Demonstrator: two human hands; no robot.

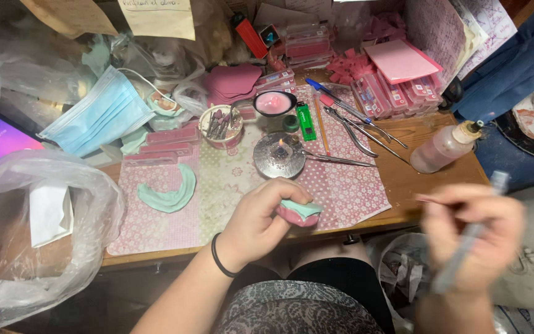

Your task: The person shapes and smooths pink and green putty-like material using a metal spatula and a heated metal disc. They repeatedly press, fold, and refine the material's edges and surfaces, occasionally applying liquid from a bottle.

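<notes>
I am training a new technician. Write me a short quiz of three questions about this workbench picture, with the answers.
1. True or false: the left hand holds a pink and mint-green dental model.
2. Multiple choice: what stands right behind the model, on the patterned mat?
A. a small burner with a flame
B. a blue face mask
C. a plastic bottle
3. Short answer: what lies alone on the left part of the mat?

Key
1. True.
2. A, the small burner with its flame lit.
3. A mint-green arch-shaped piece.

The right hand is blurred; it grips a thin pen-like tool.
</notes>
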